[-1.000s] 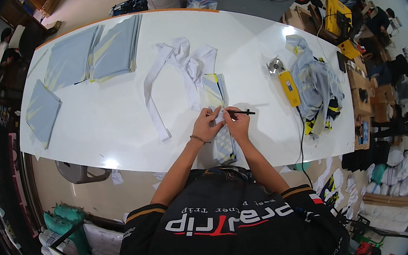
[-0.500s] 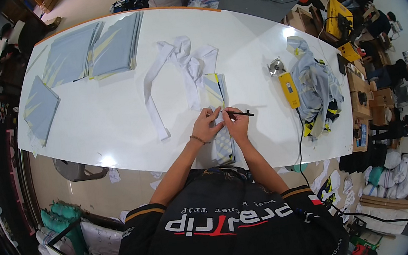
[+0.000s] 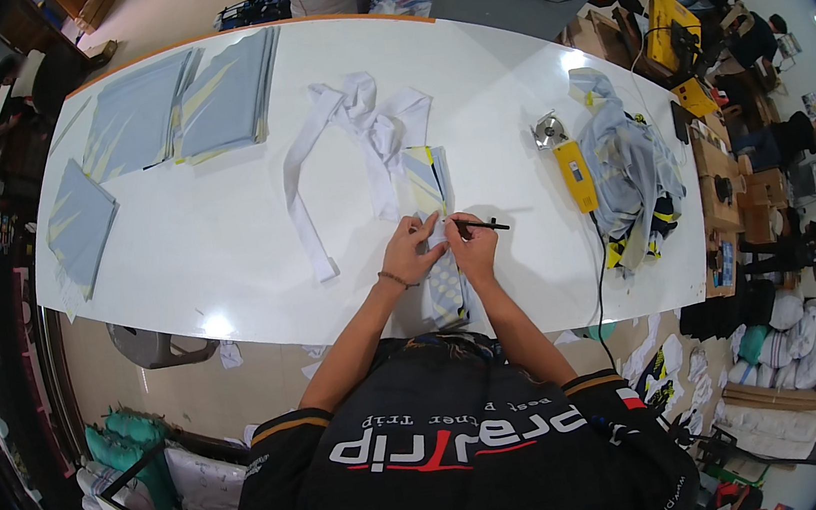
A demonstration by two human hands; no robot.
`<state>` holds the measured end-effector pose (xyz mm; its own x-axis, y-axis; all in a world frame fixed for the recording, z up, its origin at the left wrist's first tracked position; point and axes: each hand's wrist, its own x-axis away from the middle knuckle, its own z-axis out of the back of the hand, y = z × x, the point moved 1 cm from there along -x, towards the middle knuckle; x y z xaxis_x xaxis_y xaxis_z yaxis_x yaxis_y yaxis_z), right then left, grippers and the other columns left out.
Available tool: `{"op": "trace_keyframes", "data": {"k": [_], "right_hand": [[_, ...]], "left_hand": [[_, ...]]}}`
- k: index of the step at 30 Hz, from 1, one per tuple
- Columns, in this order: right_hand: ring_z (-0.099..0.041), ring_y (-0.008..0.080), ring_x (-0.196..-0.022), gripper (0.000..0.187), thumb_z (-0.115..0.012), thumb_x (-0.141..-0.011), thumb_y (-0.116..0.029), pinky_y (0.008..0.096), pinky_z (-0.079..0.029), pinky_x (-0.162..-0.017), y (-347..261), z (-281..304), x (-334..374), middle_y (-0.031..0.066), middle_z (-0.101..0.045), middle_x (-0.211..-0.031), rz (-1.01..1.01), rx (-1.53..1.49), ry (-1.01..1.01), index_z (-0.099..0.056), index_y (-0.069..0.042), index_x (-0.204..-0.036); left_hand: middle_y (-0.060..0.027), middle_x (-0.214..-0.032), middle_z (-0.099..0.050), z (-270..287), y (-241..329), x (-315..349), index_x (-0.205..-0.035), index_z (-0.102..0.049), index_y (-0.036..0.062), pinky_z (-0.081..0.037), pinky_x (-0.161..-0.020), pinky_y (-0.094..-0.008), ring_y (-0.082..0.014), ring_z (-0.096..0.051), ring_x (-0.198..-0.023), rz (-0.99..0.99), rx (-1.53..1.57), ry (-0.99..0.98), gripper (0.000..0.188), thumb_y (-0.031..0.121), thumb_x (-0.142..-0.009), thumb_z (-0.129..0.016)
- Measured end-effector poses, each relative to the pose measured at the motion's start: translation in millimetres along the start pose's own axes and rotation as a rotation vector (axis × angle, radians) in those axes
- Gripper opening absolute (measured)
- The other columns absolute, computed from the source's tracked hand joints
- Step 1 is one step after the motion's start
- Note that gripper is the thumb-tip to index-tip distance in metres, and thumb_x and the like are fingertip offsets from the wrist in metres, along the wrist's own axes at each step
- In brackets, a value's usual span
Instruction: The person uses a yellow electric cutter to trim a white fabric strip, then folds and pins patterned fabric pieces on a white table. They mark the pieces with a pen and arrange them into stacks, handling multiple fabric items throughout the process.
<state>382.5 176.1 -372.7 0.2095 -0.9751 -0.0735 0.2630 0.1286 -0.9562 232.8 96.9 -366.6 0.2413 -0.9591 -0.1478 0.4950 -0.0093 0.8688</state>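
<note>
Left hand (image 3: 414, 251) half open, thumb and fingers spread over the cloth strip (image 3: 448, 296), seemingly pressing rather than gripping; likely stops it shifting. Strip lies lengthwise on the white table (image 3: 225, 236), right in front of the body, probably for easy two-handed reach. Right hand (image 3: 475, 252) closed in a pinch on a black pen (image 3: 487, 225), back end out to the right; can't tell if tip touches. White band (image 3: 300, 207) loose beyond. Yellow cutter (image 3: 575, 175) parked right, apart from both hands, presumably for clearance.
</note>
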Motion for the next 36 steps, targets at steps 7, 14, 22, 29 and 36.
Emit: {"op": "trace_keyframes", "data": {"k": [7, 14, 22, 29, 36], "right_hand": [[-0.070, 0.0132, -0.073, 0.023, -0.074, -0.090, -0.014, 0.0284, -0.055, -0.068, -0.8, 4.4, -0.8, 0.0107, -0.076, -0.083, -0.110, -0.054, -0.036, -0.074, 0.007, -0.101], [-0.067, 0.0117, -0.071, 0.023, -0.073, -0.091, -0.013, 0.0275, -0.054, -0.067, -3.3, 1.6, 3.9, 0.0088, -0.074, -0.079, -0.107, -0.146, 0.019, -0.074, 0.007, -0.101], [-0.067, 0.0118, -0.068, 0.021, -0.072, -0.090, -0.011, 0.0271, -0.054, -0.064, -2.1, 2.6, 2.9, 0.0066, -0.073, -0.076, -0.151, -0.143, 0.029, -0.074, 0.007, -0.100], [-0.067, 0.0108, -0.067, 0.020, -0.073, -0.090, -0.010, 0.0261, -0.054, -0.064, -0.5, 2.5, 3.3, 0.0073, -0.073, -0.078, -0.204, -0.186, 0.066, -0.074, 0.007, -0.102], [-0.067, 0.0089, -0.071, 0.018, -0.074, -0.093, -0.006, 0.0224, -0.053, -0.064, -0.6, 0.2, 4.5, 0.0063, -0.072, -0.082, -0.108, -0.156, -0.020, -0.072, 0.007, -0.105]], "left_hand": [[-0.0112, -0.107, -0.060, 1.0, 3.9, -1.5, -0.144, -0.063, 0.0170, -0.055, -0.082, -0.0369, -0.0262, -0.064, -0.092, 0.029, 0.005, -0.015, 0.069, 0.031, -0.080, -0.086], [-0.0107, -0.107, -0.060, 2.8, 5.8, -2.2, -0.142, -0.065, 0.0158, -0.054, -0.082, -0.0364, -0.0253, -0.063, -0.092, 0.047, 0.032, -0.022, 0.068, 0.032, -0.080, -0.086], [-0.0107, -0.106, -0.060, 1.8, 5.0, -0.8, -0.141, -0.065, 0.0144, -0.054, -0.082, -0.0368, -0.0257, -0.063, -0.093, 0.029, 0.016, 0.001, 0.068, 0.033, -0.079, -0.087], [-0.0111, -0.107, -0.060, 1.2, 5.0, -1.7, -0.141, -0.066, 0.0146, -0.054, -0.082, -0.0368, -0.0261, -0.063, -0.094, 0.033, 0.014, -0.004, 0.068, 0.033, -0.079, -0.086], [-0.0099, -0.106, -0.060, 3.2, 2.8, -1.0, -0.143, -0.064, 0.0163, -0.053, -0.082, -0.0359, -0.0252, -0.062, -0.092, 0.002, 0.025, 0.005, 0.069, 0.032, -0.079, -0.085]]}}
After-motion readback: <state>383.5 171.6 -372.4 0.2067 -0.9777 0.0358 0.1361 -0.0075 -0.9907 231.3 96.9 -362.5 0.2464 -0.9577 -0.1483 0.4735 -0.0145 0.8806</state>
